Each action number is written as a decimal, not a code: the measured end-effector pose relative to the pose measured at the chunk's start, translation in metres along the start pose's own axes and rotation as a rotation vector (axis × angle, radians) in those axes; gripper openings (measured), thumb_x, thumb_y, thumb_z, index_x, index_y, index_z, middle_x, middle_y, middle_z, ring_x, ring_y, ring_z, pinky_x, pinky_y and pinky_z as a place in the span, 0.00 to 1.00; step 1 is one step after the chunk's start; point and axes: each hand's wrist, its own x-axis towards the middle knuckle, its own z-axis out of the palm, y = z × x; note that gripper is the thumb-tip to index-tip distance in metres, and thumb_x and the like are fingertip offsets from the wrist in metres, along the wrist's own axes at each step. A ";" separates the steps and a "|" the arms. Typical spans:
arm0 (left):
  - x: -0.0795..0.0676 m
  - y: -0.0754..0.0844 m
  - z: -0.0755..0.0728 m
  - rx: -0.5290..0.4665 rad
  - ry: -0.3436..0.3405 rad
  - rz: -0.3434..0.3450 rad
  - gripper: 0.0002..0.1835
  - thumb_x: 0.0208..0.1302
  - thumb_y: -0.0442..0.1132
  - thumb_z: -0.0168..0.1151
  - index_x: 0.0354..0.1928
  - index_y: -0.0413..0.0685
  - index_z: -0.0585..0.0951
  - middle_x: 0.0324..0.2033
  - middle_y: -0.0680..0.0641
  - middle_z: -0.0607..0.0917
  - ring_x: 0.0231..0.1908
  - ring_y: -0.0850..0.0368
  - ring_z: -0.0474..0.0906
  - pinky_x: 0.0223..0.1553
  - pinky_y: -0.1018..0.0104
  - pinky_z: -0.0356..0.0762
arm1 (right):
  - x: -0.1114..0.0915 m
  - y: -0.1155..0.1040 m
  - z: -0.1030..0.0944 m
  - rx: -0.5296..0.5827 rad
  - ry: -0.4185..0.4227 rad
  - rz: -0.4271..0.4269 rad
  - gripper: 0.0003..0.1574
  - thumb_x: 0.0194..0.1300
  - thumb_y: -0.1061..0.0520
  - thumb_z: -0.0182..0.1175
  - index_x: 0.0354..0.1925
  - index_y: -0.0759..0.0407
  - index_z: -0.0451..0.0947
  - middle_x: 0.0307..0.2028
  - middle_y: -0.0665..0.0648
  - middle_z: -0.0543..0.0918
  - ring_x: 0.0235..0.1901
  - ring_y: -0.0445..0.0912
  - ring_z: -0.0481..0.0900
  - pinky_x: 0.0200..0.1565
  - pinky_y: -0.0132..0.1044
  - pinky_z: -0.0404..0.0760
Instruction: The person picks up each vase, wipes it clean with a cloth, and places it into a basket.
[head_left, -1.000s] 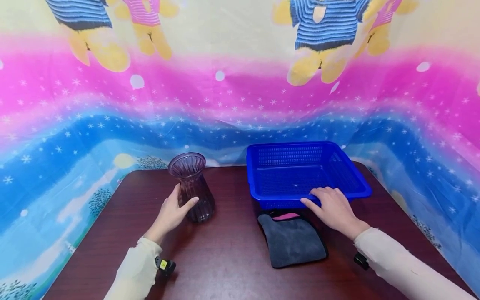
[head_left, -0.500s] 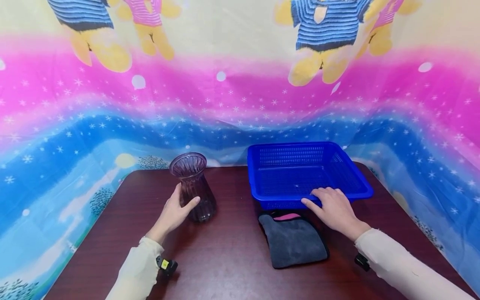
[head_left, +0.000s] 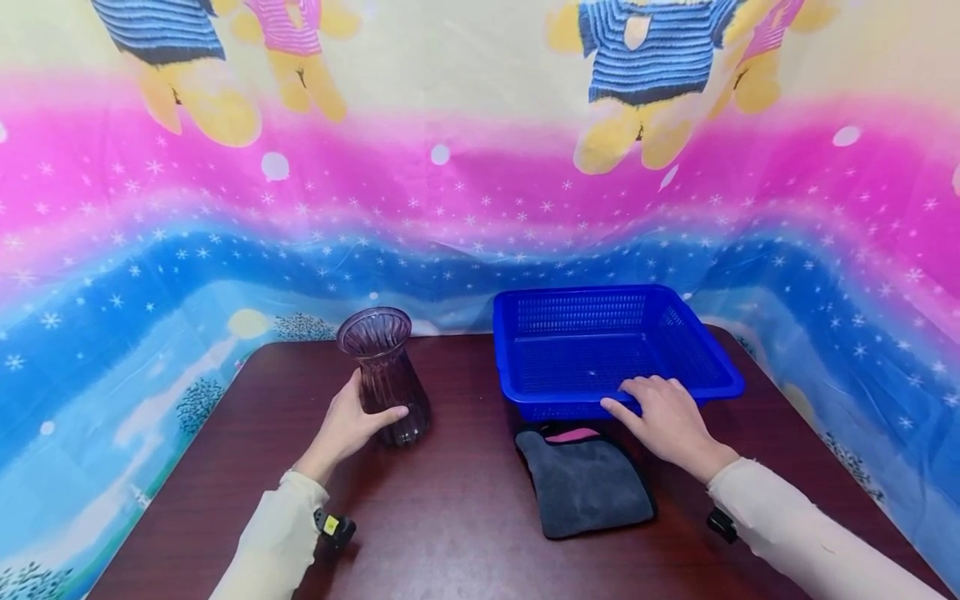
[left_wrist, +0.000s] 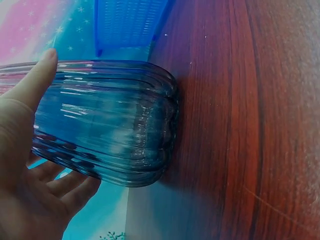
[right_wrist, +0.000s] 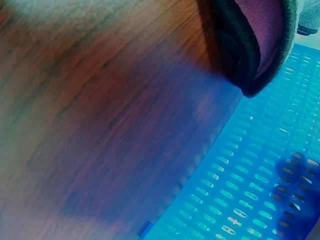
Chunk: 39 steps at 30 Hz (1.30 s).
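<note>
A purple-tinted ribbed glass vase (head_left: 393,379) with a flared mouth stands upright on the left side of the table. My left hand (head_left: 348,425) grips its body, thumb across the near side and fingers round the far side. In the left wrist view, the vase (left_wrist: 115,120) lies sideways across the picture, with the left hand (left_wrist: 30,150) around it. On the right, my right hand (head_left: 667,421) holds the near rim of a blue plastic basket (head_left: 540,398), fingers over the edge and thumb along the front. The right wrist view shows the basket's slotted wall (right_wrist: 240,185).
A folded dark grey cloth (head_left: 592,483) with black edging and a pink inside lies just in front of the basket. Beneath everything is a dark red-brown wooden table (head_left: 450,517). Behind its far edge hangs a printed curtain (head_left: 450,208).
My left thumb has slid slightly lower and further right across the vase. The vase, the basket and my right hand stay in place.
</note>
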 end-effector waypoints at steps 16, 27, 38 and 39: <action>0.000 -0.001 0.000 0.024 0.054 0.006 0.43 0.48 0.60 0.79 0.63 0.46 0.74 0.55 0.40 0.86 0.56 0.43 0.82 0.58 0.43 0.79 | -0.001 -0.001 -0.001 0.011 -0.028 0.012 0.35 0.73 0.34 0.54 0.54 0.63 0.83 0.51 0.66 0.87 0.52 0.62 0.82 0.55 0.61 0.75; -0.001 0.004 0.002 0.018 0.105 0.021 0.40 0.45 0.58 0.82 0.58 0.47 0.78 0.50 0.42 0.88 0.52 0.45 0.84 0.55 0.46 0.81 | -0.002 -0.003 -0.002 0.021 -0.039 0.024 0.36 0.73 0.34 0.54 0.54 0.64 0.83 0.51 0.66 0.87 0.52 0.62 0.81 0.55 0.61 0.75; 0.011 0.033 -0.007 -0.011 0.142 0.064 0.38 0.43 0.55 0.84 0.56 0.48 0.79 0.48 0.42 0.89 0.49 0.46 0.85 0.51 0.47 0.83 | -0.001 -0.002 -0.004 0.017 -0.036 0.022 0.36 0.73 0.34 0.54 0.55 0.64 0.83 0.51 0.66 0.87 0.53 0.62 0.81 0.56 0.61 0.74; 0.013 0.035 -0.008 -0.002 0.143 0.069 0.38 0.43 0.55 0.84 0.56 0.48 0.80 0.47 0.42 0.89 0.49 0.46 0.85 0.51 0.47 0.83 | -0.001 -0.002 -0.003 0.017 -0.035 0.022 0.36 0.73 0.34 0.54 0.55 0.64 0.83 0.51 0.66 0.86 0.53 0.62 0.81 0.56 0.61 0.74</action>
